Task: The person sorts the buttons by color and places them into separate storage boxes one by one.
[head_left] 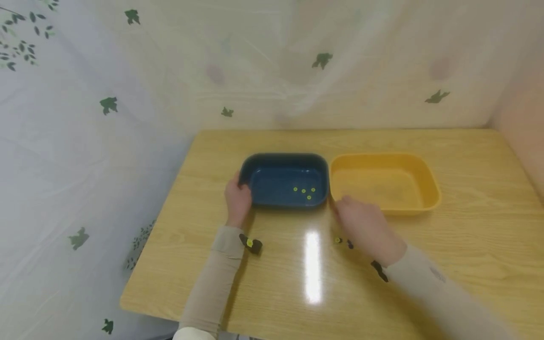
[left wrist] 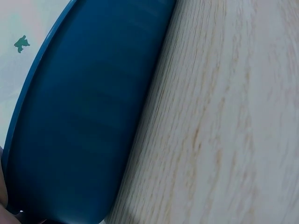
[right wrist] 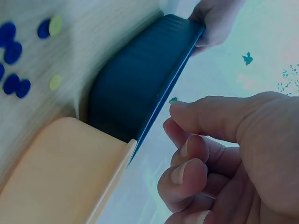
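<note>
At the left end of the blue tray (head_left: 284,206), my left hand (head_left: 238,200) grips the rim, thumb on top. Several small yellow buttons (head_left: 303,191) lie in that tray, toward its right side. My right hand (head_left: 367,226) hovers by the front left corner of the yellow tray (head_left: 433,198), blurred in the head view. In the right wrist view its thumb (right wrist: 205,114) and forefinger tip come together, other fingers curled; I cannot tell whether they pinch anything. Below that hand, blue buttons (right wrist: 13,52) and yellow buttons (right wrist: 55,82) lie on the table.
Both trays stand side by side on a wooden table (head_left: 480,189), their short ends meeting. A pale cloth (head_left: 263,61) printed with green birds hangs behind and to the left. Dark straps circle both wrists. A bright reflection shows on the tabletop in front of the trays.
</note>
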The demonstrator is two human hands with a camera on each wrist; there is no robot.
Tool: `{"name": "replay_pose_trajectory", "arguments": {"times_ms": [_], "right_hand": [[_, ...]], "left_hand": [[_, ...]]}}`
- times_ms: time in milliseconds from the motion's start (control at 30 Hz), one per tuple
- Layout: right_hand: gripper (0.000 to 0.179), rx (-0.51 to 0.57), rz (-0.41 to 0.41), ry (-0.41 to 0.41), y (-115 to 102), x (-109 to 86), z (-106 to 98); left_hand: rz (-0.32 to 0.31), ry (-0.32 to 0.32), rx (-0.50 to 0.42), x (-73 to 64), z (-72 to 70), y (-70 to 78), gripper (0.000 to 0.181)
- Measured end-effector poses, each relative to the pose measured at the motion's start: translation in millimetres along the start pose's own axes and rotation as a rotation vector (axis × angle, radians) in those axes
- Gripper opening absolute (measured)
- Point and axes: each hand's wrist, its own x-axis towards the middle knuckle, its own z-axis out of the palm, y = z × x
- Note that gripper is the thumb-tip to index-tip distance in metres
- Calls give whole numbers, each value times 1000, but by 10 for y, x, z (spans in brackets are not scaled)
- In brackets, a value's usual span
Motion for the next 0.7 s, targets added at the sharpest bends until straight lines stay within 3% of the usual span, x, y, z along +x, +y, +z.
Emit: {"name": "replay_pose_trajectory", "arguments": {"times_ms": [133,333,533,700], "right_hand": [[12,-12,-11,38,0,-120,52],[10,11,2,11,16,-218,205],[10,-52,-38,-2,58,-270,449],[8,-51,-57,-18,56,-299,523]], "left_hand": [[4,4,0,4,11,-13,57],[7,9,8,7,6,-1,57],[14,14,19,9,6,-14,57],[20,14,9,4,8,-18,57]]}}
